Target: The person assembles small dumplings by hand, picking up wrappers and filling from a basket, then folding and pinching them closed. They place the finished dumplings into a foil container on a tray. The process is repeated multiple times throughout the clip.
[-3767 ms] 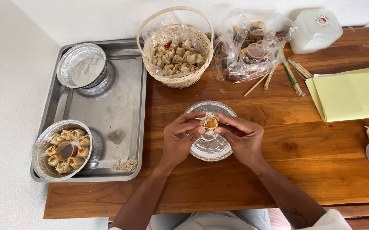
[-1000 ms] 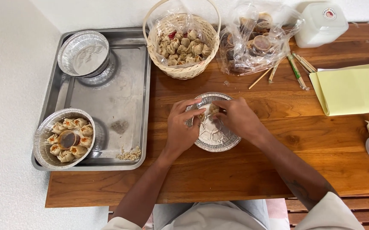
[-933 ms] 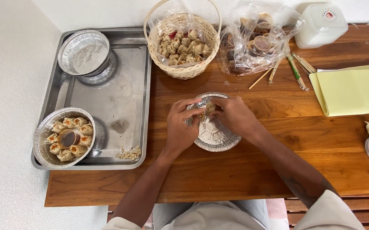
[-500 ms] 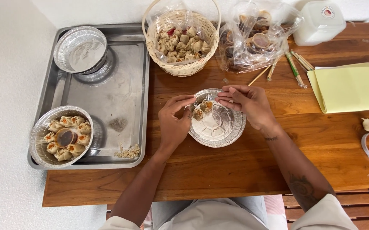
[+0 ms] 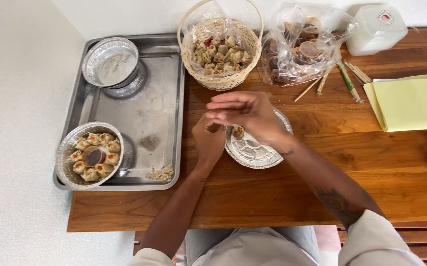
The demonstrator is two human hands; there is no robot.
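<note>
My right hand [image 5: 250, 112] hovers flat over the round foil dish [image 5: 255, 152], fingers stretched out to the left and holding nothing. My left hand [image 5: 207, 140] is just below it at the dish's left rim, with its fingers curled up against the right fingertips; nothing shows in it. One folded dumpling [image 5: 238, 131] lies in the dish near its far left edge. A wicker basket [image 5: 221, 79] of dumplings stands right behind the hands.
A steel tray [image 5: 134, 113] on the left holds a foil dish of dumplings around a sauce cup [image 5: 92, 156], stacked foil dishes [image 5: 111, 61] and crumbs [image 5: 160, 173]. Behind are a plastic bag [image 5: 299, 49], skewers [image 5: 349, 79] and a white container [image 5: 376, 29]; yellow paper [image 5: 413, 103] lies right.
Both hands have lifted off the foil dish and come together above its far left rim, nearer the basket. A dumpling stays in the dish.
</note>
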